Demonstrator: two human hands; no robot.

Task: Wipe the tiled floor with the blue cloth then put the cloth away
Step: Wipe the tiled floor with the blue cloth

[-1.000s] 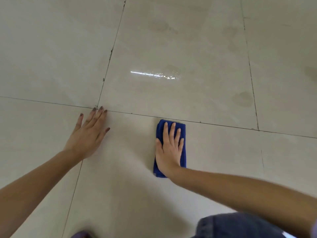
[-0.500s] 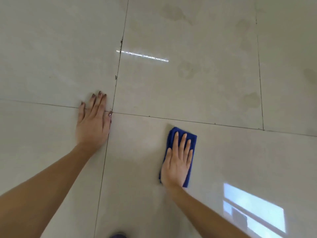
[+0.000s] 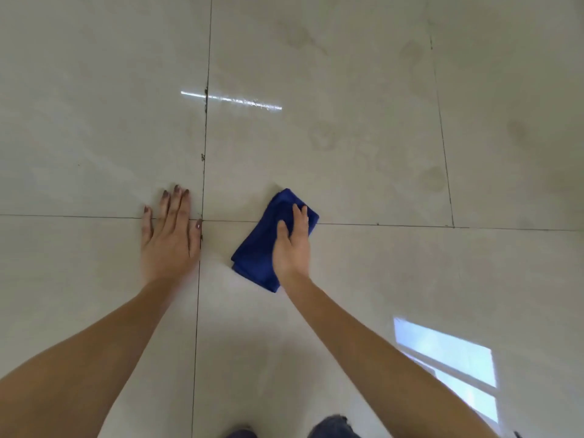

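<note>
Hands work the glossy beige tiled floor (image 3: 363, 74): the right hand (image 3: 292, 248) presses flat, fingers together, on a folded blue cloth (image 3: 259, 248) straddling a grout line, while the spread left hand (image 3: 170, 238) braces beside it. Even pressure and overlapping strokes toward the faint smudges (image 3: 322, 137) beyond should serve best.

Bright streak of reflected light (image 3: 230, 101) lies far left of centre, crossing 1 dark joint line. Window reflection (image 3: 445, 358), pale blue, 2 panes split by a bar, sits near right. Faint smudges (image 3: 322, 137) scattered far right of centre. Dark blue fabric (image 3: 331, 428) at the near edge, partly cut off; item cannot be identified.
</note>
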